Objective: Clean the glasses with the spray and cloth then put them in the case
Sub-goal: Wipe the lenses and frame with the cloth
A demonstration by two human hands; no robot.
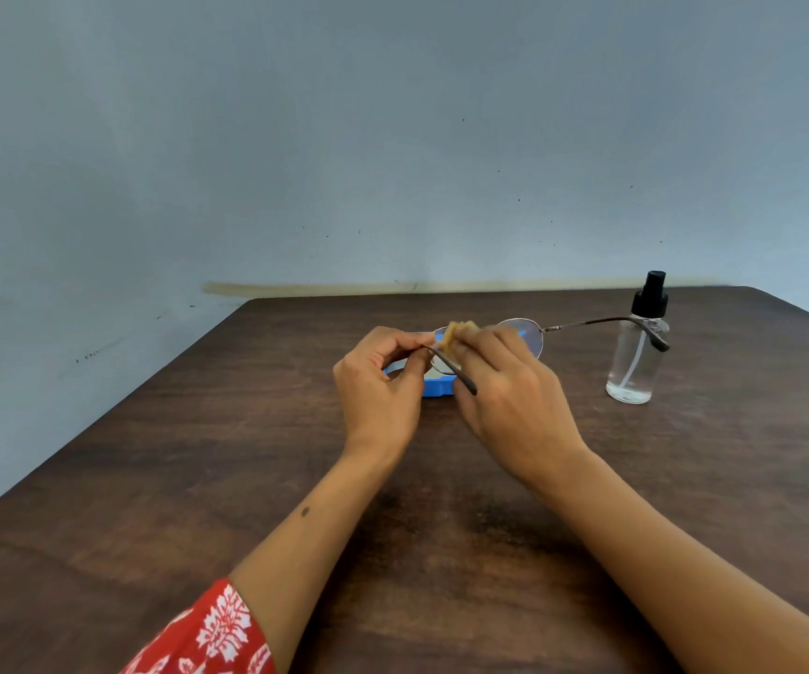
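Note:
Thin metal-framed glasses hang above the middle of the table with both arms unfolded. My left hand pinches the frame at its left hinge. My right hand presses a small tan cloth against the left lens. The right arm of the glasses reaches out in front of the clear spray bottle with a black pump, which stands upright at the right. A blue glasses case lies open on the table under my hands, mostly hidden by them.
The dark wooden table ends at a blue-grey wall behind and drops off along its left edge. A red floral sleeve shows at the bottom left.

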